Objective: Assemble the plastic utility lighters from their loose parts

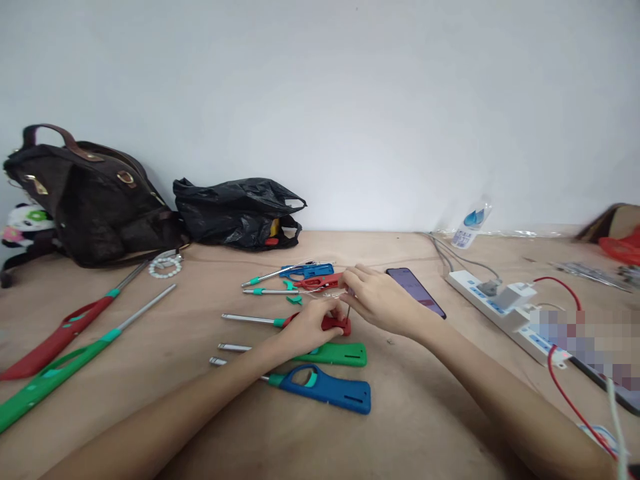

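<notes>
My left hand [311,327] presses a red long-nosed gas lighter [344,325] onto the tabletop, its fingers closed round the handle and its metal barrel pointing left. In my right hand [373,297] is a screwdriver [349,313], held upright by the fingertips. Only its thin shaft shows, its tip at the handle end of the red lighter. Closer to me lie a green lighter [345,355], partly under my left hand, and a blue lighter [330,392]. Beyond my hands lie an opened blue lighter [313,270] and an opened red lighter [313,283] with thin wires and loose barrels.
A red lighter [70,333] and a green lighter [55,377] lie at left, near a bead bracelet [165,267]. Behind are a dark backpack [100,207] and a black plastic bag [230,213]. At right are a phone [415,291], a power strip [505,317] with cables and a bottle [473,223].
</notes>
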`<state>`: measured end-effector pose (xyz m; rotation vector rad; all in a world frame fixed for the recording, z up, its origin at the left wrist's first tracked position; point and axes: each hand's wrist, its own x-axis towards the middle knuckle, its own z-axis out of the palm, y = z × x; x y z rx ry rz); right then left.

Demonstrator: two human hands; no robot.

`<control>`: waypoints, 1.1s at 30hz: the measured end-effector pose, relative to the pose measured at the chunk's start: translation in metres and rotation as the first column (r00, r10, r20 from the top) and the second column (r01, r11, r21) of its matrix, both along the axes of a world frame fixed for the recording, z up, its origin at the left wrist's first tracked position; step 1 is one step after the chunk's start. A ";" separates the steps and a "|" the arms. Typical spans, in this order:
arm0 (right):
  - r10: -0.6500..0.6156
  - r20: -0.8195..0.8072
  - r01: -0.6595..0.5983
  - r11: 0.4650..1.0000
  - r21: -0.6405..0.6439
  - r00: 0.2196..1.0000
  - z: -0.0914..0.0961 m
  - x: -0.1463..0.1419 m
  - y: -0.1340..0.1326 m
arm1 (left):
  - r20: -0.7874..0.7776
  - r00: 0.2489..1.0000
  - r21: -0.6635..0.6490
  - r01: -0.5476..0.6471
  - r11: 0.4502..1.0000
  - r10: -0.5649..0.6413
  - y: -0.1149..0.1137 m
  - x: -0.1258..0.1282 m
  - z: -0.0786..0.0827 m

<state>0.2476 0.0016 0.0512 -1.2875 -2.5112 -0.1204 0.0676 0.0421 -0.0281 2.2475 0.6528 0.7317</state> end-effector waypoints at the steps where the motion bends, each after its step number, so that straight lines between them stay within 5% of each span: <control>1: 0.048 -0.038 -0.049 0.998 -0.028 0.998 0.001 0.002 -0.001 | 0.000 1.000 0.005 -0.001 1.000 0.001 0.000 0.000 0.000; 4: 0.133 -0.161 -0.155 0.978 -0.138 0.978 0.003 0.005 -0.002 | -0.005 1.000 0.010 0.016 1.000 -0.016 0.001 0.000 0.001; 10: -0.021 -0.008 0.021 1.000 -0.007 1.000 -0.003 0.002 0.004 | -0.009 1.000 0.008 0.023 1.000 -0.023 0.000 0.001 0.003; 15: 0.126 -0.091 -0.136 0.985 -0.108 0.988 0.004 0.005 0.000 | 0.011 1.000 0.021 0.021 1.000 -0.021 -0.001 0.001 0.004; 20: -0.109 0.059 0.112 0.992 -0.056 0.992 0.003 0.003 0.003 | -0.021 1.000 0.025 0.002 1.000 -0.002 -0.001 0.000 0.003; 25: 0.093 -0.023 -0.095 0.990 -0.106 0.995 0.006 0.007 0.000 | 0.004 1.000 0.009 0.027 1.000 -0.027 -0.001 0.000 0.003; 30: -0.158 0.090 0.169 0.976 -0.140 0.983 0.008 0.004 0.000 | -0.011 1.000 0.007 0.026 1.000 -0.026 -0.001 0.000 0.003; 33: -0.063 0.006 0.063 0.983 -0.174 0.998 0.011 0.006 -0.002 | 0.000 1.000 0.008 0.029 1.000 -0.029 -0.001 0.000 0.004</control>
